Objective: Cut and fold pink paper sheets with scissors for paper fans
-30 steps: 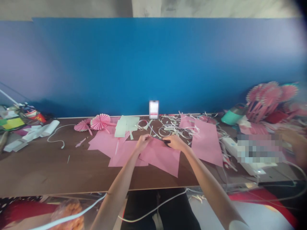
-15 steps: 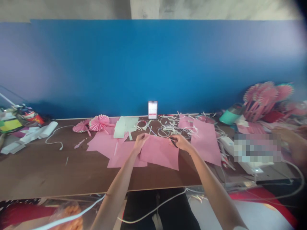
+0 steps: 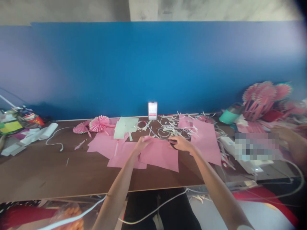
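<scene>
A sheet of pink paper (image 3: 159, 155) lies in front of me, its far edge lifted in my left hand (image 3: 143, 143). The fingers of that hand pinch the paper's far left corner. Dark-handled scissors (image 3: 172, 145) are in my right hand (image 3: 179, 143), closed round the handles. Their blades point left along the sheet's far edge. Other pink sheets (image 3: 128, 156) lie under and left of this one, and another pink sheet (image 3: 206, 140) is to the right of my right hand.
Paper scraps and thin strips (image 3: 170, 126) litter the table behind my hands. Pale green paper (image 3: 126, 126) and folded pink rosettes (image 3: 99, 123) lie to the left. A phone (image 3: 152, 110) stands against the blue panel. At far right are a teal container (image 3: 229, 114) and another person's hand (image 3: 284, 136).
The scissors have moved left, their blades now reaching along the paper's far edge. My left hand still holds the sheet and has turned slightly.
</scene>
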{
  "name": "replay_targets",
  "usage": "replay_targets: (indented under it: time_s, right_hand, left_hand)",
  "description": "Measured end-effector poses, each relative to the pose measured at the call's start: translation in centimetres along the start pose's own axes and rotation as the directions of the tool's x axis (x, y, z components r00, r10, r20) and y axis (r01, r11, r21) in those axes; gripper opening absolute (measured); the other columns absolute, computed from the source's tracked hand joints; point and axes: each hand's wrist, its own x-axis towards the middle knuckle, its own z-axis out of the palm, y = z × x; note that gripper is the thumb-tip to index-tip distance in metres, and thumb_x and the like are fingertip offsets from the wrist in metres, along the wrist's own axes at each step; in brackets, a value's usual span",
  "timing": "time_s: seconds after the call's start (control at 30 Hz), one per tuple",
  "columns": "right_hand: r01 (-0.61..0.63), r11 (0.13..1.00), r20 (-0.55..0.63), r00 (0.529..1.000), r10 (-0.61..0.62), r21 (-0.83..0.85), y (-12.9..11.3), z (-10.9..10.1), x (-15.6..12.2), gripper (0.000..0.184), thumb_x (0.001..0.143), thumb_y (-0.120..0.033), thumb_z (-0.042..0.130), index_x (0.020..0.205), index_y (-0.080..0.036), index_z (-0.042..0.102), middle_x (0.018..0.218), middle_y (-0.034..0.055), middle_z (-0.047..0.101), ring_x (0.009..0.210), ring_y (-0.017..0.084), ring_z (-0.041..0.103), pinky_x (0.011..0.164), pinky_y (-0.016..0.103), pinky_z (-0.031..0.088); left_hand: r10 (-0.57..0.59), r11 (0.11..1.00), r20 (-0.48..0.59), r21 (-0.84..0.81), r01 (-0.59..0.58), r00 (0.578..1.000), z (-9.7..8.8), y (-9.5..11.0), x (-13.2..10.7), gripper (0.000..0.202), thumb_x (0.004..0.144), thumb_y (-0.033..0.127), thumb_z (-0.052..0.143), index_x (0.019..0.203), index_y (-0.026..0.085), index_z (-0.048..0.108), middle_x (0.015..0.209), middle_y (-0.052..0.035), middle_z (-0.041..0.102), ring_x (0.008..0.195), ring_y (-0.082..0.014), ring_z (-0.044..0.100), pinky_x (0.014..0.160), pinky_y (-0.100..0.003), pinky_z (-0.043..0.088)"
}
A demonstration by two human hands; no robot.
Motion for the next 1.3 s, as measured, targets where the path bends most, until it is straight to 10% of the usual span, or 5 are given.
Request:
replay_targets:
  time_s: [0.5, 1.3]
  right_hand:
    - [0.076, 0.989, 0.135, 0.989, -0.058, -0.131, -1.2, -1.1, 0.1, 0.020, 0.072, -0.029, 0.061, 0.087, -0.020, 0.071, 0.071, -0.0001, 0.067, 0.064, 0.015, 0.056, 0.062, 0.023, 0.038]
    - [0.057, 0.990, 0.141, 0.989, -0.038, -0.132, -1.6, -1.2, 0.0, 0.027, 0.070, -0.023, 0.059, 0.092, -0.022, 0.074, 0.078, 0.0027, 0.071, 0.072, 0.018, 0.060, 0.067, 0.024, 0.041]
  left_hand:
    - [0.022, 0.999, 0.061, 0.022, -0.023, 0.998, 0.1, 0.0, -0.1, 0.037, 0.079, 0.043, 0.061, 0.098, 0.013, 0.070, 0.093, -0.0091, 0.070, 0.085, -0.0223, 0.064, 0.073, -0.030, 0.048]
    - [0.052, 0.998, 0.120, 0.020, -0.054, 0.991, 0.1, 1.3, -0.7, 0.039, 0.079, 0.042, 0.060, 0.104, 0.013, 0.069, 0.094, -0.0104, 0.071, 0.086, -0.0242, 0.064, 0.072, -0.031, 0.048]
